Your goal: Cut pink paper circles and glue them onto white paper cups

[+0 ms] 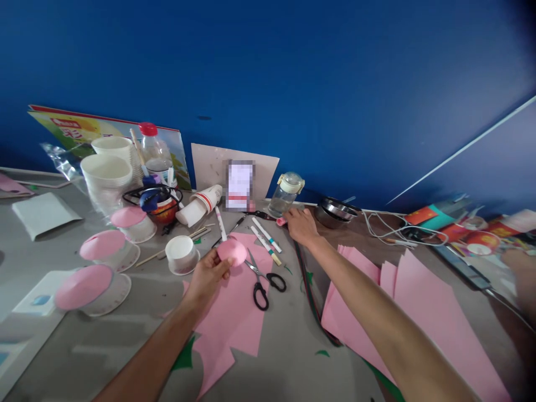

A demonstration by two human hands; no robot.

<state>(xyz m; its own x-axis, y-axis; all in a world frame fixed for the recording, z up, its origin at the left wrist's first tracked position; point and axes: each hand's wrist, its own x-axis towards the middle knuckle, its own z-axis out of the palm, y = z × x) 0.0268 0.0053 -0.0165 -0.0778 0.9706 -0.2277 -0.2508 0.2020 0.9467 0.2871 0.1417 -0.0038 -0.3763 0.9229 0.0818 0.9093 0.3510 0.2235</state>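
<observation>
In my left hand point(213, 267) is a pink paper disc point(233, 252), pinched at its edge between thumb and fingers. My right hand point(301, 225) reaches to the back of the table, its fingers closed around a small pink cylindrical object point(281, 221) beside a clear lidded bottle point(286, 195). Black-handled scissors point(262, 282) lie on cut pink paper point(237, 312), just right of the disc. A short white paper cup point(181, 254) stands upside down left of my left hand. Farther left are several cups topped with pink discs point(86, 287).
Markers point(266, 235) lie between my hands. Pink sheets point(427, 312) are stacked under my right forearm. Behind stand cup stacks point(106, 176), a red-capped bottle point(154, 151) and a propped phone point(239, 187). Black bowls point(335, 212) and cables sit right; another person's hand point(521, 268) shows at the edge.
</observation>
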